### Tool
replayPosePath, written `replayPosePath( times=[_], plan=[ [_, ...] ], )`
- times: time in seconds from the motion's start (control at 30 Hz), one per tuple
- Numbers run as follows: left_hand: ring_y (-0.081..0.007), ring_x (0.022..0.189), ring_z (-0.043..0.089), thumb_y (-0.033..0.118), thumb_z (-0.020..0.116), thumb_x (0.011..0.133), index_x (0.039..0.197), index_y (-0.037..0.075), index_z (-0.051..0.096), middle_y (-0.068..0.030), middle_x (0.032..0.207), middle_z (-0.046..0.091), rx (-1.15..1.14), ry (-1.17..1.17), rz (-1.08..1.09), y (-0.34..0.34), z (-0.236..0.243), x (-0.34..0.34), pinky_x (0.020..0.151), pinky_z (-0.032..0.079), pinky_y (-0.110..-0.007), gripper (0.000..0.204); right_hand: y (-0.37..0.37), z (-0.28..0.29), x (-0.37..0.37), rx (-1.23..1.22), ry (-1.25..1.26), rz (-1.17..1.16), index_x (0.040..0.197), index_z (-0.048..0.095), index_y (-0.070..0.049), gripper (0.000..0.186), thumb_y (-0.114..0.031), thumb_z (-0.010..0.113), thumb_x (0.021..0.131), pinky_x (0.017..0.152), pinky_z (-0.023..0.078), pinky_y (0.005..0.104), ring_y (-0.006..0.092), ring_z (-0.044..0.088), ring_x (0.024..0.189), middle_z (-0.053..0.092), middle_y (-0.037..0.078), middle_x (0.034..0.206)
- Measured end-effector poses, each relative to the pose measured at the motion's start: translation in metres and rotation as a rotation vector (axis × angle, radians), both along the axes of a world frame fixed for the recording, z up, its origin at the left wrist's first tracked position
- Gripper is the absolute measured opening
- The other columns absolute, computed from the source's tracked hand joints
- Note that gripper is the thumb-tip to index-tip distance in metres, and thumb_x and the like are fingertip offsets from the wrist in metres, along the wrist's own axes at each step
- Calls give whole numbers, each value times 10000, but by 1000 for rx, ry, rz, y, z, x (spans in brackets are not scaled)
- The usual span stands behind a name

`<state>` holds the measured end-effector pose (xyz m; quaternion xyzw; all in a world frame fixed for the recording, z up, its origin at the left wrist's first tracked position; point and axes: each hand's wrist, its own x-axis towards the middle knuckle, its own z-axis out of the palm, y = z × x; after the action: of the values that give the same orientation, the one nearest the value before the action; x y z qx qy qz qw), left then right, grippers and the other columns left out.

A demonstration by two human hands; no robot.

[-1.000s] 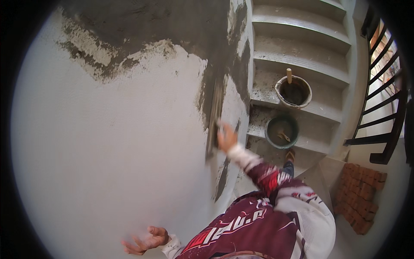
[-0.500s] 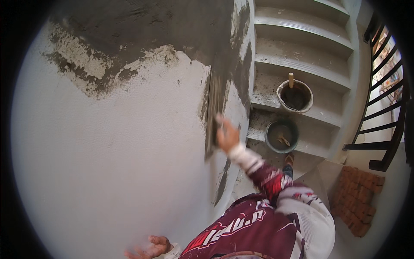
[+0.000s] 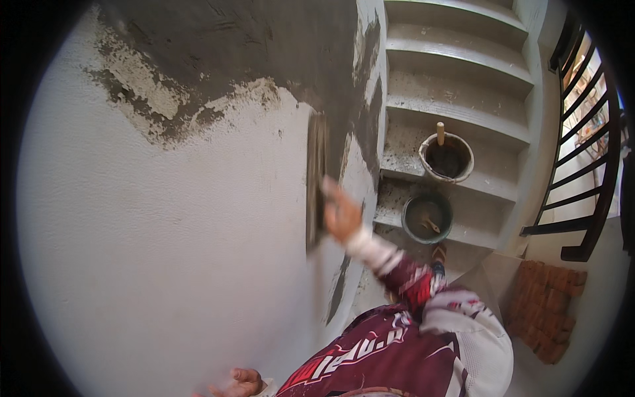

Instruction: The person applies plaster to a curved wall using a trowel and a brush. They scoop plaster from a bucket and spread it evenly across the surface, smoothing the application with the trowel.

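Note:
My right hand (image 3: pixel 342 210) is closed round a long plastering trowel (image 3: pixel 316 178), whose blade stands upright against the wall (image 3: pixel 178 251). The hand is a little blurred by motion. Grey wet plaster (image 3: pixel 251 40) covers the upper wall, with a ragged lower edge; below it the surface is white. At the lower edge of the view my left hand (image 3: pixel 239 382) is held near the wall, fingers apart and nothing in it. Part of that hand is cut off.
Stairs (image 3: pixel 456 73) rise on the right. A bucket with a wooden handle sticking out (image 3: pixel 446 157) stands on one step; a dark bucket holding liquid and a brush (image 3: pixel 428 218) stands just below. Further right are a dark railing (image 3: pixel 585 165) and stacked red bricks (image 3: pixel 546 308).
My right hand and the trowel have shifted slightly left and down along the wall. My left hand has dropped a little toward the lower edge. The view has tilted slightly.

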<state>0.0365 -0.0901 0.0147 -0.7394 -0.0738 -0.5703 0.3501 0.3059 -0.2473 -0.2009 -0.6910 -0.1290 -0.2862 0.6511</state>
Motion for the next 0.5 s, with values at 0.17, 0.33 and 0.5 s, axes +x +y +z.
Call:
replayPosePath(
  times=[0.17,0.33,0.5],
  plan=[
    [-355,1336,218,374,490,917,1274,36,398,-225,1406,338,16,-3,9,2,4,-6,1084,138,-528,501,7,-13,-51,-70,245,133,1273,513,-85,503,18,522,781,986,430,386,333,551,1141,574,176,1227],
    [-348,1338,217,374,486,922,1265,37,408,-222,1404,347,35,-29,8,3,6,-9,1086,141,-524,487,-73,107,158,-169,408,-79,1173,532,-76,343,-81,500,832,933,465,406,350,569,1094,595,191,1163],
    [-342,1341,215,374,483,928,1255,39,418,-219,1402,356,59,8,9,1,7,-11,1088,144,-519,473,-84,128,188,-125,426,-35,1210,505,-81,378,-100,478,833,845,482,449,379,592,966,605,208,1093]
  ],
)
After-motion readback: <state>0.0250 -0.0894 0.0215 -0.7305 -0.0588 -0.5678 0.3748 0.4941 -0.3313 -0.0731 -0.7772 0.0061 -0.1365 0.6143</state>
